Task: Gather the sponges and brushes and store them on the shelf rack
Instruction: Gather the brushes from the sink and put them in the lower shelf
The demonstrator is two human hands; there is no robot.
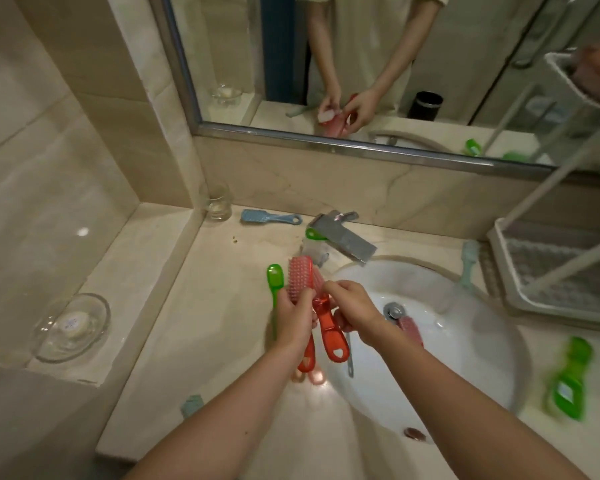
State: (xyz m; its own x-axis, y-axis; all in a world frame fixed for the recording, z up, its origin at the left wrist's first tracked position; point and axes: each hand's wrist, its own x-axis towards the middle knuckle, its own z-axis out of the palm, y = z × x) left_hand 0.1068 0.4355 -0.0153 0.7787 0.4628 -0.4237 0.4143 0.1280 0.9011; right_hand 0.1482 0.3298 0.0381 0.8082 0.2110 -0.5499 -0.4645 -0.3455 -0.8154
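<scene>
My left hand (296, 315) grips a bunch of red and pink scrub brushes (302, 280) with bristles up, over the counter left of the sink (482, 368). My right hand (352, 308) pinches the red brush (328, 327) in that bunch. A green brush (274, 289) stands behind my left hand; I cannot tell whether it is held. A blue brush (269, 217) lies by the wall. Another pink brush (411, 330) rests in the basin. A green brush (567, 382) lies on the right counter. The white shelf rack (499, 258) stands at the right.
A chrome faucet (343, 237) juts over the basin, with a green brush (314, 233) behind it. A glass cup (216, 202) stands in the corner. A glass soap dish (71, 327) sits on the left ledge. A teal brush (469, 265) leans by the rack. The mirror (361, 64) hangs above.
</scene>
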